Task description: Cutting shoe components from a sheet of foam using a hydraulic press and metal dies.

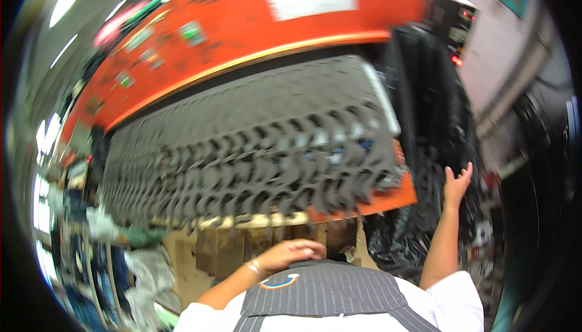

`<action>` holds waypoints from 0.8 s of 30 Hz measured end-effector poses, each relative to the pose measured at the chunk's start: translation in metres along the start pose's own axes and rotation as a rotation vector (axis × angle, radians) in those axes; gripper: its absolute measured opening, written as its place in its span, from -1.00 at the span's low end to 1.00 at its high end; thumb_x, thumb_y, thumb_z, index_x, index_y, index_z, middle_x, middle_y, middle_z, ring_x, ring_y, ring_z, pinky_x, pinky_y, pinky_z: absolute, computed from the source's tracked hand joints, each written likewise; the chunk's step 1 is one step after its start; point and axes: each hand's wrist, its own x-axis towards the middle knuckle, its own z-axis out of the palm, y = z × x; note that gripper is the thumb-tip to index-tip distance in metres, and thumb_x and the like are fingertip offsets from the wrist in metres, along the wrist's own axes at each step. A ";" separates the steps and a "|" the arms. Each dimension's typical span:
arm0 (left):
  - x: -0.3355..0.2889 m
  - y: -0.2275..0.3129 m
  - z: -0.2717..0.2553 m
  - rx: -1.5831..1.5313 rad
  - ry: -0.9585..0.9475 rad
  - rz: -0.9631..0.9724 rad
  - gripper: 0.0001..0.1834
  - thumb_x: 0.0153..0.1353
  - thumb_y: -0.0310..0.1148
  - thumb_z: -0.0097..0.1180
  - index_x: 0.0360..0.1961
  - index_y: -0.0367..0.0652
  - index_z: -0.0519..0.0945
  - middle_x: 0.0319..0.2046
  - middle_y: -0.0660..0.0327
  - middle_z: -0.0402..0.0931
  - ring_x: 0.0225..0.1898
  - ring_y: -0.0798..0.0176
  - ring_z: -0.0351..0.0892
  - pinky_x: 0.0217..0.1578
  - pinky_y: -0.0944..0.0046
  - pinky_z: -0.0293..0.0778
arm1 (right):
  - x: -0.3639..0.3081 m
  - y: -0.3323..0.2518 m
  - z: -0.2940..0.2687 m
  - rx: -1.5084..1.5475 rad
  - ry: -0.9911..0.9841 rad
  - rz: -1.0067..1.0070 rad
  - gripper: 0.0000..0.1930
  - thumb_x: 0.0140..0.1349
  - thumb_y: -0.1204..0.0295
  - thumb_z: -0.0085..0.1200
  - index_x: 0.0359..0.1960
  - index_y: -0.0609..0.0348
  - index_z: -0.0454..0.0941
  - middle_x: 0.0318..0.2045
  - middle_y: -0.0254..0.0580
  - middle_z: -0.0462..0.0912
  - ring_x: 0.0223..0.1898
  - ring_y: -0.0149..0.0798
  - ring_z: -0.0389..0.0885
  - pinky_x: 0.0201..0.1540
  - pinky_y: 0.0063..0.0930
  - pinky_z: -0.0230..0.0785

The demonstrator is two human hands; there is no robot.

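A wide grey sheet (254,114) lies under the orange machine, its nearer part cut into rows of curved, crescent-like pieces (260,171) that stand up or hang over the front edge. My right hand (458,185) reaches out to the right over a black plastic bag (433,89), fingers spread and holding nothing I can see. Dark grey pieces (427,180) show inside the bag near that hand. Close to my body, below the sheet's front edge, my left hand (300,252) is loosely bent with its fingers extended. It appears to hold nothing, though motion blurs it slightly.
The orange machine beam (230,35) spans the back, with a white paper on it. An orange table corner (388,198) juts out at the right. White plastic bags (148,277) and racks stand at the left. A black box with red lights (448,23) sits at the back right.
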 end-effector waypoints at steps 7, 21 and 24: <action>-0.075 -0.095 -0.048 0.249 -0.130 0.230 -0.57 0.37 -0.28 -0.09 0.20 -0.25 0.36 0.13 0.20 0.42 0.17 0.32 0.35 0.18 0.36 0.22 | -0.129 -0.229 0.104 0.498 -0.588 -0.308 -0.42 0.10 0.48 0.17 0.20 0.10 0.29 -0.02 -0.12 0.48 -0.06 -0.28 0.47 -0.07 -0.44 0.38; -0.341 -0.212 -0.122 -0.221 0.475 0.356 -0.58 0.38 -0.30 -0.13 0.21 -0.23 0.34 0.16 0.21 0.39 0.18 0.34 0.32 0.19 0.36 0.20 | -0.534 -0.478 0.225 0.241 -1.042 -1.228 -0.51 0.05 0.30 0.19 0.08 -0.05 0.41 -0.14 -0.04 0.48 -0.06 -0.02 0.45 -0.05 -0.18 0.38; -0.374 -0.211 -0.147 -0.238 0.526 0.350 -0.58 0.39 -0.30 -0.15 0.23 -0.22 0.33 0.18 0.20 0.35 0.20 0.35 0.30 0.19 0.35 0.18 | -0.567 -0.469 0.249 -0.065 -1.058 -1.284 -0.59 0.01 0.23 0.21 -0.08 0.01 0.48 -0.18 0.00 0.48 -0.08 0.03 0.46 -0.10 -0.15 0.42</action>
